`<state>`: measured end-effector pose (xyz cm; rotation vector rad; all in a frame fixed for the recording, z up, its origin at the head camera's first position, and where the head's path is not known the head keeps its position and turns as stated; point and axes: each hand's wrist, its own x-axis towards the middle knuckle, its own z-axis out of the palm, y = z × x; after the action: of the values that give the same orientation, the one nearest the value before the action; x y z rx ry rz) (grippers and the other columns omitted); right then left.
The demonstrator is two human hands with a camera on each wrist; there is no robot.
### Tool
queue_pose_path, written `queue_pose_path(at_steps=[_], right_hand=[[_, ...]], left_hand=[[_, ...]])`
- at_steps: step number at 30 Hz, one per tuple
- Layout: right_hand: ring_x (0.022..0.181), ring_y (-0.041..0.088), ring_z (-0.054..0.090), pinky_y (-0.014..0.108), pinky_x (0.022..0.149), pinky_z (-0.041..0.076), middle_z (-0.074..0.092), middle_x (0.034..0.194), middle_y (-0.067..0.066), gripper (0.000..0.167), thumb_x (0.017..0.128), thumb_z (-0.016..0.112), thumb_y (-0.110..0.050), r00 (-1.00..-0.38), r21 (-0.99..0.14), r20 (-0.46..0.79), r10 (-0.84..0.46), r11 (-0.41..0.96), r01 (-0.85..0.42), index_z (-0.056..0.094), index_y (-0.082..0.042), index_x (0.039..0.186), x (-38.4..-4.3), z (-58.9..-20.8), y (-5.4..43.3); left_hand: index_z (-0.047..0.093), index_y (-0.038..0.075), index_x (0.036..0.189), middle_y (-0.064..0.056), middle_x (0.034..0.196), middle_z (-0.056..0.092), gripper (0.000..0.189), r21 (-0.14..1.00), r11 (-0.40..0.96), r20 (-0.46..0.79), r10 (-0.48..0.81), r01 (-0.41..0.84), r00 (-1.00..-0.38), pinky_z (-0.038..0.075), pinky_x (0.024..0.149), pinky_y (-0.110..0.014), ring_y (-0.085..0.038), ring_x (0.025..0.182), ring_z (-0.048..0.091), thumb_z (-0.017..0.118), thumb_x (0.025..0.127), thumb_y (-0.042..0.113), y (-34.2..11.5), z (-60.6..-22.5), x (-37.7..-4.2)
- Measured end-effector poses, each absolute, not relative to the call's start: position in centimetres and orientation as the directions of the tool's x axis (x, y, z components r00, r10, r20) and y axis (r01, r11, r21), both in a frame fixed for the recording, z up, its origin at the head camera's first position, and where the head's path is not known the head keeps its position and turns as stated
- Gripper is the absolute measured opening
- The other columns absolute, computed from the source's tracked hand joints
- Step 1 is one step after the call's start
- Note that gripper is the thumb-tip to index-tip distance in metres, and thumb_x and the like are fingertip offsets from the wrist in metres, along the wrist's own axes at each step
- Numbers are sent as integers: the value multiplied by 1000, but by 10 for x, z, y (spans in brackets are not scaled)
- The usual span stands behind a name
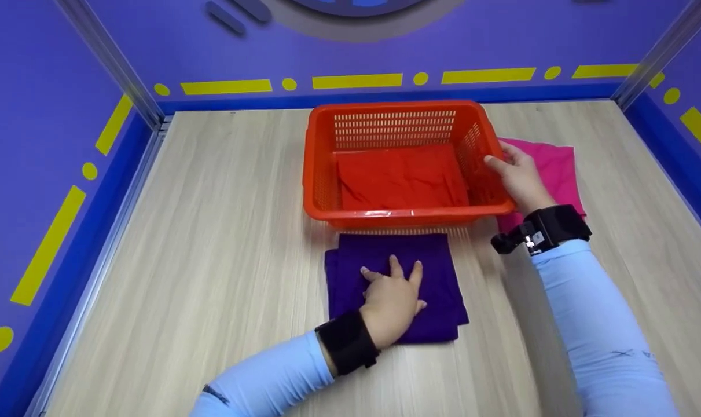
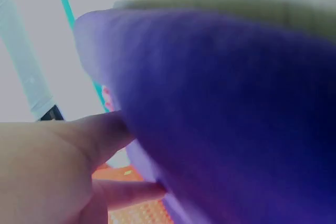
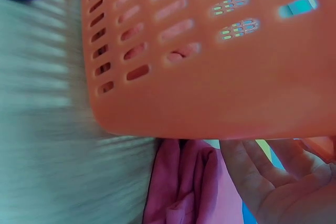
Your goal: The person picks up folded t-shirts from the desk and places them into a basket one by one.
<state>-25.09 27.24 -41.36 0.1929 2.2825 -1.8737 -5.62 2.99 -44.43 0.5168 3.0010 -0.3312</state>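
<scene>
My left hand [image 1: 391, 304] lies with spread fingers on a folded purple cloth [image 1: 434, 272] in front of the basket. The cloth fills most of the left wrist view, with fingertips right at its surface. At its right side, my right hand [image 1: 521, 179] grips an orange-red plastic basket [image 1: 408, 216], thumb over the rim and fingers outside. A folded red cloth [image 1: 405, 176] lies inside the basket. In the right wrist view, the slotted basket wall [image 3: 210, 103] stands above the tabletop beside the fingers.
A pink cloth [image 1: 558, 174] lies to the right of the basket, partly hidden by it and by the right hand. The wooden tabletop [image 1: 223, 231] is bordered by purple panels with yellow markings [image 1: 240, 87] at the back and sides.
</scene>
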Motion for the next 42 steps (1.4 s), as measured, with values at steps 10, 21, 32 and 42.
queue_pose_path(at_steps=[10, 21, 32, 42], right_hand=[[130, 28, 51, 30, 93, 55, 43, 149, 16, 67, 103, 57, -35, -961, -952, -278, 3, 136, 276, 29, -15, 161, -238, -416, 277], [101, 15, 66, 39, 91, 57, 57, 131, 4, 69, 105, 45, -48, -950, -963, -246, -194, -63, 263, 23, -10, 159, -170, -434, 289], [125, 34, 60, 51, 103, 49, 39, 155, 27, 80, 110, 24, -49, -786, -885, -373, -494, -65, 461, 1, 10, 157, -113, -456, 292], [127, 32, 59, 50, 106, 47, 55, 143, 19, 63, 111, 37, -23, -662, -809, -421, -620, -73, 583, 11, 11, 157, -96, -462, 275]], left_hand=[[51, 5, 148, -16, 157, 40, 77, 185, 923, -155, 366, 337, -918, 47, 103, -56, -44, 141, 38, 67, 92, 55, -28, -445, -65], [37, -10, 150, -32, 157, 28, 75, 660, 711, -36, 354, 244, -935, 35, 115, -51, -46, 142, 35, 75, 93, 20, -110, -471, -60], [19, -13, 155, -35, 157, 26, 74, 964, 136, -258, 243, -231, -935, 39, 114, -47, -45, 142, 37, 60, 97, 9, -127, -468, -40], [0, -6, 159, -37, 159, 19, 84, 897, -78, -403, 259, -435, -878, 30, 115, -60, -48, 145, 27, 55, 98, 11, -112, -460, -30]])
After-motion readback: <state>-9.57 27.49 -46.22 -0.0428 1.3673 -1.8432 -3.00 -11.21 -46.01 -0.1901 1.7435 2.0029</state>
